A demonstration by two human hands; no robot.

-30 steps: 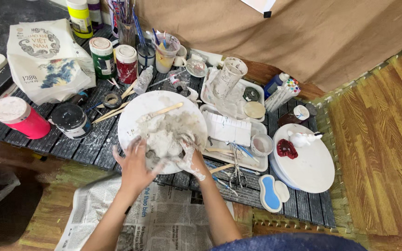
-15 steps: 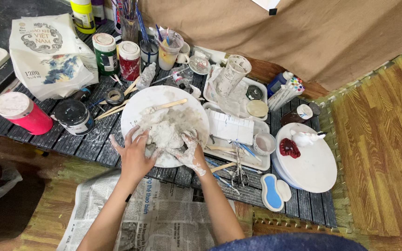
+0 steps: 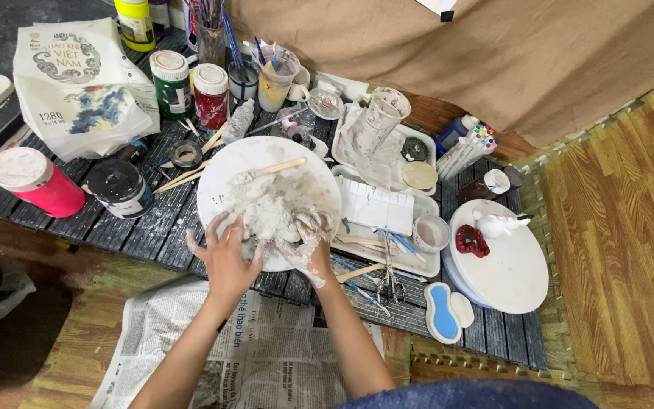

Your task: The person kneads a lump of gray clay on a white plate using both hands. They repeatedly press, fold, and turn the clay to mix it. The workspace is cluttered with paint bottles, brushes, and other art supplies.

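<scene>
A lump of wet white clay [image 3: 270,208] lies on a round white plate [image 3: 228,163] on a low dark slatted table [image 3: 145,227]. My left hand [image 3: 225,254] presses against the lump's near left side, fingers curled into it. My right hand [image 3: 308,242], smeared white, grips the lump's near right side. A wooden stick [image 3: 278,168] rests on the plate just beyond the clay.
Paint jars [image 3: 172,76], a brush cup [image 3: 210,34], a pink tub [image 3: 35,182], a black jar [image 3: 119,188] and a paper bag [image 3: 77,83] crowd the table's far left. Trays with tools [image 3: 387,208] sit right of the plate, then a white turntable [image 3: 509,265] with small figures. Newspaper [image 3: 251,348] covers the floor near me.
Both hands stay on the clay, kneading it; they have shifted slightly toward the plate's near edge, and the view has tilted a little.
</scene>
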